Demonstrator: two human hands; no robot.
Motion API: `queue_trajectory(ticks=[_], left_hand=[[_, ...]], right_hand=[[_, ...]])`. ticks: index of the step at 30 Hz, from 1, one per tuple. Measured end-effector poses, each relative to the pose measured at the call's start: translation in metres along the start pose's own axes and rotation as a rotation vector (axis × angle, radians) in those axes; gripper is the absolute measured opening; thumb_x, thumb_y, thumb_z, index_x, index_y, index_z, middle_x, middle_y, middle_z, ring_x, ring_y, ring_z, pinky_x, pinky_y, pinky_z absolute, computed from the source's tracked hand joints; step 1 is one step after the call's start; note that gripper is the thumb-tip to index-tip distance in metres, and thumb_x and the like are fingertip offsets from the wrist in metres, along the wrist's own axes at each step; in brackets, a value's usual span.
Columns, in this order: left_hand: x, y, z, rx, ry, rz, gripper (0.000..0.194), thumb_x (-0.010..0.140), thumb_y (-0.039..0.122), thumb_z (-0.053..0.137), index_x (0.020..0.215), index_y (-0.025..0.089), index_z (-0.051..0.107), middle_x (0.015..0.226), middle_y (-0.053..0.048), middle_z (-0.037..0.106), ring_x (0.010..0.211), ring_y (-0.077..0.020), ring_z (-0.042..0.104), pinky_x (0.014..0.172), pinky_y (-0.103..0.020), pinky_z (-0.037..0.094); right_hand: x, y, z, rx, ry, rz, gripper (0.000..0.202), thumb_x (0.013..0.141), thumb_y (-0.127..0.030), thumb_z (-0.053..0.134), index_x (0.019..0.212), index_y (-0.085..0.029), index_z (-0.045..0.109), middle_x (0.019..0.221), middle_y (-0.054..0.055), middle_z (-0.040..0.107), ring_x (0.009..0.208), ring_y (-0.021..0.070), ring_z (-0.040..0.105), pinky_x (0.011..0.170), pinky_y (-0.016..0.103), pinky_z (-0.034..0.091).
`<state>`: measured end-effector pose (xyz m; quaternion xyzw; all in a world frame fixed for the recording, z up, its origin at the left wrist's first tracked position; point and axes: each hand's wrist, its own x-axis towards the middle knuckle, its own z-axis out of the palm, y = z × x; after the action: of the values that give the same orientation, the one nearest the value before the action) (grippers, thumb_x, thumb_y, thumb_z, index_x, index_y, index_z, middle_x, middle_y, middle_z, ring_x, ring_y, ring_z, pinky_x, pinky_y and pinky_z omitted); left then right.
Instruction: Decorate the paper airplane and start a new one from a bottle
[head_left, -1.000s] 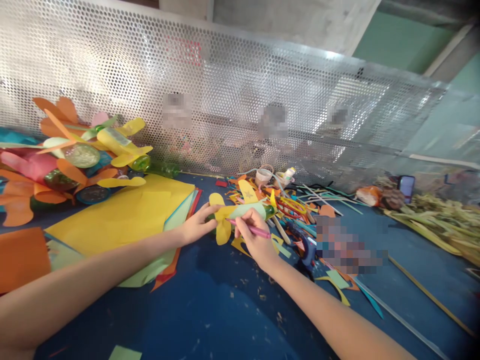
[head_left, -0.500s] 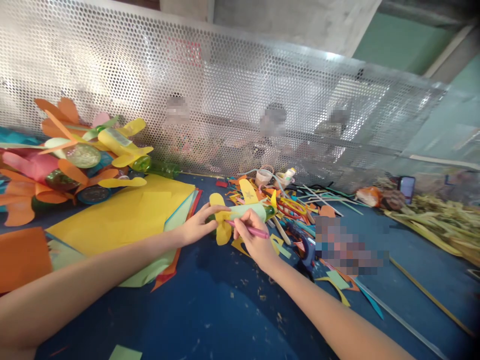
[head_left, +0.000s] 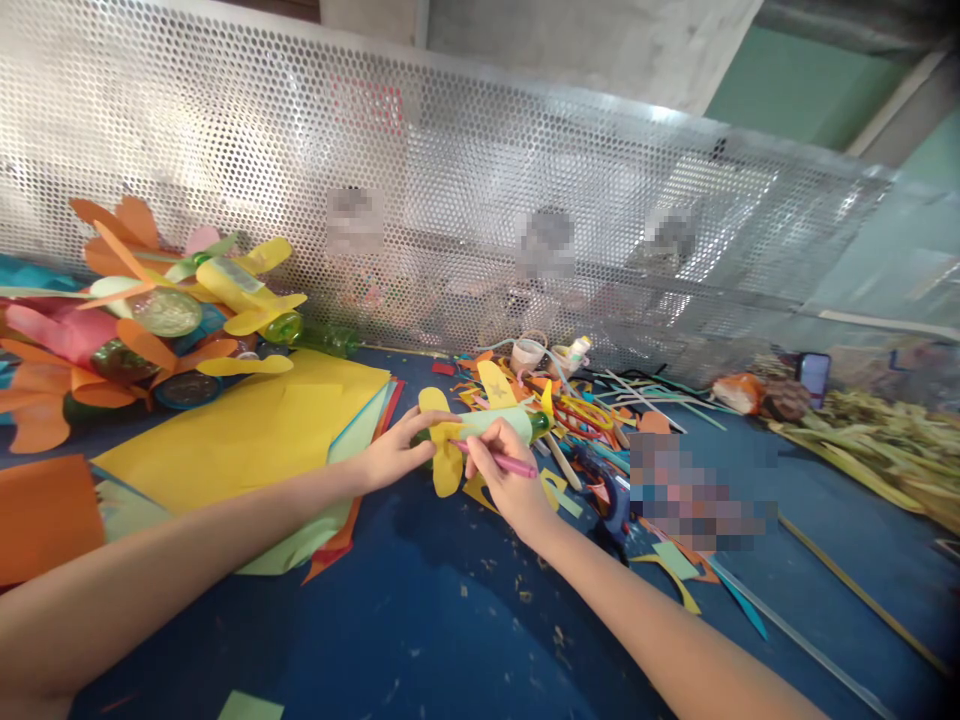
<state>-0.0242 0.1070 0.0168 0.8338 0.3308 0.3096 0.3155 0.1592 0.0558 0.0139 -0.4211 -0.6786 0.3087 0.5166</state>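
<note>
A toy plane made from a green plastic bottle [head_left: 539, 427], wrapped in pale green paper, lies in front of me with yellow paper wings. One yellow wing [head_left: 495, 384] bears a star drawing. My left hand [head_left: 397, 452] steadies the plane's near end, fingers on the yellow tail piece [head_left: 448, 470]. In my right hand [head_left: 514, 485] is a pink marker [head_left: 517, 466], pinched like a pen. Its tip meets the yellow paper beside my left fingers. My right hand partly covers the bottle's wrapped body.
Sheets of yellow paper [head_left: 225, 450] and an orange sheet [head_left: 49, 515] lie left. Finished paper-and-bottle toys [head_left: 157, 310] pile behind them. Paper scraps, sticks and a glue gun [head_left: 616, 500] spread right of my hands. A perforated metal panel [head_left: 450, 180] closes off the back.
Both hands and the marker stay in nearly the same place. The lower end of the yellow tail piece has dropped very slightly toward me.
</note>
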Motion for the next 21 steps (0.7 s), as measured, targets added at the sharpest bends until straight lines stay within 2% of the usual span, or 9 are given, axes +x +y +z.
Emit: queue_trajectory(ticks=[6, 17, 21], left_hand=[[0.0, -0.0035, 0.0001, 0.022, -0.01, 0.003, 0.041, 0.084, 0.029, 0.041, 0.124, 0.026, 0.049, 0.122, -0.003, 0.054, 0.12, -0.0233, 0.039, 0.106, -0.038, 0.027], [0.0006, -0.0024, -0.0003, 0.016, -0.017, -0.004, 0.044, 0.082, 0.025, 0.04, 0.126, 0.024, 0.048, 0.123, -0.003, 0.054, 0.117, -0.0225, 0.044, 0.107, -0.04, 0.027], [0.0003, -0.0003, -0.0003, -0.001, -0.007, -0.009, 0.042, 0.081, 0.024, 0.041, 0.122, 0.026, 0.051, 0.124, -0.002, 0.053, 0.123, -0.0231, 0.038, 0.108, -0.038, 0.024]], right_hand=[[-0.0002, 0.0003, 0.0004, 0.015, -0.008, 0.009, 0.023, 0.089, -0.035, 0.048, 0.073, -0.023, 0.038, 0.057, -0.004, 0.056, 0.056, 0.0125, 0.055, 0.062, 0.027, 0.044], [-0.0002, -0.0006, -0.0007, -0.015, -0.008, -0.013, 0.024, 0.089, -0.035, 0.048, 0.071, -0.023, 0.039, 0.055, -0.004, 0.055, 0.054, 0.013, 0.055, 0.061, 0.028, 0.044], [0.0001, -0.001, -0.0001, -0.004, 0.004, -0.007, 0.024, 0.089, -0.035, 0.048, 0.07, -0.023, 0.039, 0.055, -0.004, 0.055, 0.055, 0.0131, 0.055, 0.064, 0.028, 0.045]])
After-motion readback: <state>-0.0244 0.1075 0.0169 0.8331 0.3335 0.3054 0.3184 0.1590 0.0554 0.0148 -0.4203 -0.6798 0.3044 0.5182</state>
